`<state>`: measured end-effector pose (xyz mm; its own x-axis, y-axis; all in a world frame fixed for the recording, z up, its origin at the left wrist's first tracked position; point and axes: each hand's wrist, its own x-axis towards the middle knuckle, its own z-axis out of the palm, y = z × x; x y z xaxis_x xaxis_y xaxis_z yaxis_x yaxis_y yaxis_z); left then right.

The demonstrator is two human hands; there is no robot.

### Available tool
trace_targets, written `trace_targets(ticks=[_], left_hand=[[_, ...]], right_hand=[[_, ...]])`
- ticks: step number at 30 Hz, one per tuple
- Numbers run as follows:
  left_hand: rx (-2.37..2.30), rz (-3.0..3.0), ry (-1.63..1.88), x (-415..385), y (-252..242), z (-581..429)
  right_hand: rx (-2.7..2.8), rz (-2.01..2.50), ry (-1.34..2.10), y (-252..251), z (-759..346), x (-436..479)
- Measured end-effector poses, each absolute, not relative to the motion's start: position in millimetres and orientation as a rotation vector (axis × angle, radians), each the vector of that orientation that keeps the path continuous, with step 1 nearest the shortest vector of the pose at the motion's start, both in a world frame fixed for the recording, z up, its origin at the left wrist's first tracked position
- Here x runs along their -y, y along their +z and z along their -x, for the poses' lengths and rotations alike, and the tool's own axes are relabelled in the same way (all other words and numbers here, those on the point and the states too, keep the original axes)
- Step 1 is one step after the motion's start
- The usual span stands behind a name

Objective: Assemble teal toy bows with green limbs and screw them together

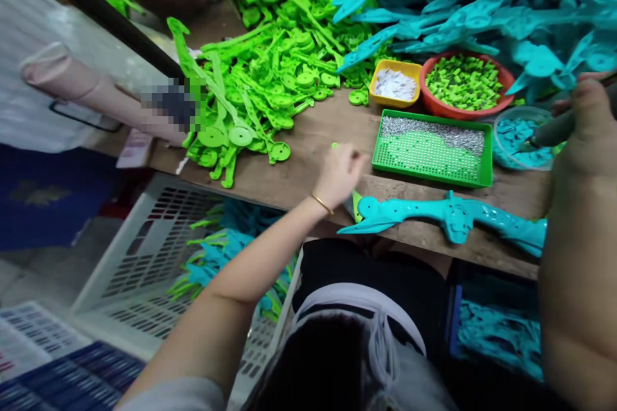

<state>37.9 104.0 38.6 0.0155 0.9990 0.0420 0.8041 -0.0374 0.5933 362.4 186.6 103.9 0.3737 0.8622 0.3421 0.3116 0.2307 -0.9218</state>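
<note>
My left hand (341, 172) is over the bench, its fingers curled; what they hold, if anything, is hidden. Bits of green plastic show just above and below that hand. My right hand (590, 119), at the right edge, is wrapped round a dark screwdriver (554, 130), its thin tip pointing left over a clear tub of small teal pieces (523, 135). Between my hands, along the bench's front edge, lies a long teal plastic part (456, 215), its left end near a green piece (357, 205). Behind it sits a green perforated tray (434, 178) with many small metal screws.
A red bowl (424, 87) of small green pieces and a yellow bowl (378, 97) of pale pieces stand behind the tray. Heaped green parts (289, 58) and teal parts (457, 13) rise at the back. Below left, a white crate (144, 231) holds more parts; a dark pole (110, 13) slants nearby.
</note>
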Motion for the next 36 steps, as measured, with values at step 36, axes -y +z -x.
trace_targets(ticks=[36], left_hand=[[-1.160,-0.523,1.005,-137,6,2]], right_hand=[[1.344,1.449,0.364,65,-160,-190]])
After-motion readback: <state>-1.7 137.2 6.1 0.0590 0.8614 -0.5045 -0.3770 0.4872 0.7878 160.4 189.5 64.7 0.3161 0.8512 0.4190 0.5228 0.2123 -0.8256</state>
